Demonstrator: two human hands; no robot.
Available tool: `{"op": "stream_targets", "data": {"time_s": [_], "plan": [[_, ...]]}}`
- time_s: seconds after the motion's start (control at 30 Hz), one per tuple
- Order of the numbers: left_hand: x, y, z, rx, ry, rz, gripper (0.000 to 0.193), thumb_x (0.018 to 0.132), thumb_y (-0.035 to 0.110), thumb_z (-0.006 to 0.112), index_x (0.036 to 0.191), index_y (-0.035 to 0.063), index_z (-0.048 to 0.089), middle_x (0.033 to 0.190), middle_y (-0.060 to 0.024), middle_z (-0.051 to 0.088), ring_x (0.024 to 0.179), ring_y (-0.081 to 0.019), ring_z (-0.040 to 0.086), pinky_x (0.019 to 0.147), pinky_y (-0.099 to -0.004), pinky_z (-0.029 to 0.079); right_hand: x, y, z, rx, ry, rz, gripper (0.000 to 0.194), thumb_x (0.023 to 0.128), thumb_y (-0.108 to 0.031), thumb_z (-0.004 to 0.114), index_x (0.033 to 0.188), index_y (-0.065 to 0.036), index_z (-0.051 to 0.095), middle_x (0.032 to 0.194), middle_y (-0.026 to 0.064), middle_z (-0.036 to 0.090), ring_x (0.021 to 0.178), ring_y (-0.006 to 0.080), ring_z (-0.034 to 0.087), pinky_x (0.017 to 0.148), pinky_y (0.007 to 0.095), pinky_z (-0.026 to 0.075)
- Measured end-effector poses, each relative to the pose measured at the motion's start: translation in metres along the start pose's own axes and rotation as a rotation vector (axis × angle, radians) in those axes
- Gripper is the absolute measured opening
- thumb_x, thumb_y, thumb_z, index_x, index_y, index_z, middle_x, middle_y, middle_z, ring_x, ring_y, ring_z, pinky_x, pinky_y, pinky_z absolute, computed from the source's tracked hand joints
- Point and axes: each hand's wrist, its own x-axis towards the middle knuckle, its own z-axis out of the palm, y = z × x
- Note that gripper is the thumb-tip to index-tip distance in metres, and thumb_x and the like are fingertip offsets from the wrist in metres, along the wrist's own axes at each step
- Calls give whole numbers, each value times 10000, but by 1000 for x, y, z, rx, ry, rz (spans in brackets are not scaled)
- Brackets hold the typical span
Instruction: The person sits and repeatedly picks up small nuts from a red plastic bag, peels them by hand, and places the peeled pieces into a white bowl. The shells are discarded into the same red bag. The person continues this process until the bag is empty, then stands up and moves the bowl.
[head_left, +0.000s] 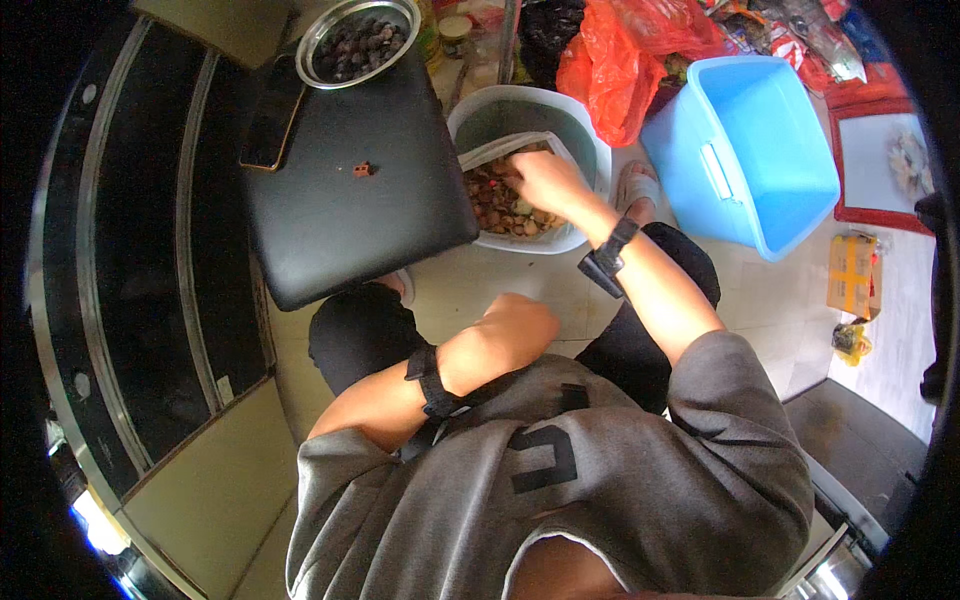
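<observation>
My right hand (545, 180) reaches over a white bucket (550, 96) on the floor, its fingertips down at a heap of brown shell-like pieces (501, 204) in a pale bag inside. Whether those fingers hold something is hidden. In front of my torso is my left hand (517, 330), bent inward, with its fingers turned from view. A black padded stool (360, 232) stands left of the bucket. On it lie a small reddish-brown piece (363, 169) and a phone (271, 124), with a steel bowl (306, 66) of dark round items (360, 49) at the far end.
A light-blue plastic bin (690, 150) stands right of the bucket, close to my foot. Red plastic bags (611, 75) hang or lie behind the bucket. Black cabinet panels (142, 247) line the left side. A taped cardboard box (851, 274) is at the far right.
</observation>
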Motion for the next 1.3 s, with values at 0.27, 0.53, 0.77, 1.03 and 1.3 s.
{"op": "stream_targets", "data": {"time_s": [0.27, 0.53, 0.77, 1.03, 1.3], "plan": [[13, 0, -5, 61, -19, -112, 140, 847, 107, 633, 964, 53, 689, 940, -166, 700, 865, -345, 702, 720, -434, 569, 22, -16, 61, -209, 48, 1, 153, 846, -106, 613, 955, -21, 679, 932, 187, 714, 850, 345, 717, 679, 425, 576], [5, 0, -6, 45, -21, -134, 138, 822, 90, 638, 917, 50, 730, 930, -169, 718, 873, -333, 716, 704, -422, 578, 26, -22, 43, -128, 39, 18, 176, 854, -186, 616, 912, -37, 689, 837, 202, 704, 849, 379, 704, 697, 490, 559], [11, 12, -10, 40, -110, -121, 165, 838, 131, 635, 911, 72, 771, 983, -158, 742, 896, -310, 724, 718, -421, 579, 21, -102, -69, 282, 636, -284, 136, 877, -205, 635, 881, -71, 613, 798, 147, 679, 730, 352, 674, 631, 454, 528], [9, 17, -15, 42, -55, -147, 177, 831, 103, 640, 940, 64, 773, 995, -154, 742, 960, -306, 714, 763, -420, 573, 45, -185, -61, -117, 429, -615, 89, 874, -137, 598, 908, -61, 566, 800, 136, 591, 646, 309, 674, 527, 409, 560], [-1, 18, -18, 12, 63, -90, 165, 813, 72, 627, 908, 53, 760, 970, -181, 734, 920, -320, 716, 754, -427, 582, 75, -192, -52, -202, 509, -667, 133, 883, -163, 628, 902, -52, 558, 886, 118, 542, 732, 272, 673, 590, 383, 568]]}}
